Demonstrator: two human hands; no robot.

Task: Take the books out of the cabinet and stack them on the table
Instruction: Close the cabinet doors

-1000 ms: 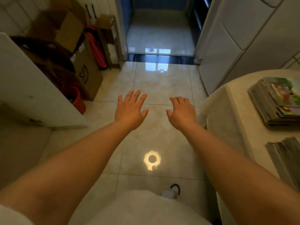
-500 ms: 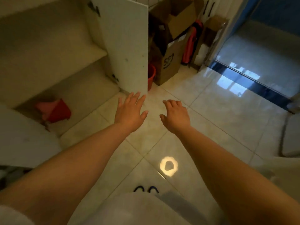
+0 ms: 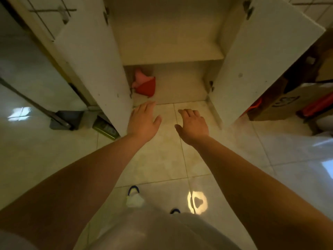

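Both grips are sitting open and holding nothing: left hand (image 3: 143, 121) is reaching forward with fingers straight and together, right hand (image 3: 193, 126) is hanging beside it with fingers loosely bent, palm down. Hands are hovering over the tiled floor (image 3: 162, 159), just in front of the cabinet (image 3: 169, 51), well apart from each other and touching nothing. Cabinet is standing with both doors swung out: left door (image 3: 93, 56) and right door (image 3: 259, 56) are framing the hands. Inside, a shelf (image 3: 171, 53) is showing bare, and below it a red and pink cloth item (image 3: 145, 83) is lying in the bottom compartment at the left rear corner. Books are not showing anywhere in this view; cannot tell where they are. Cardboard box (image 3: 288, 101) is sitting right of the right door, a grey bin (image 3: 67, 119) left of the left door. Person's feet are showing near the bottom.
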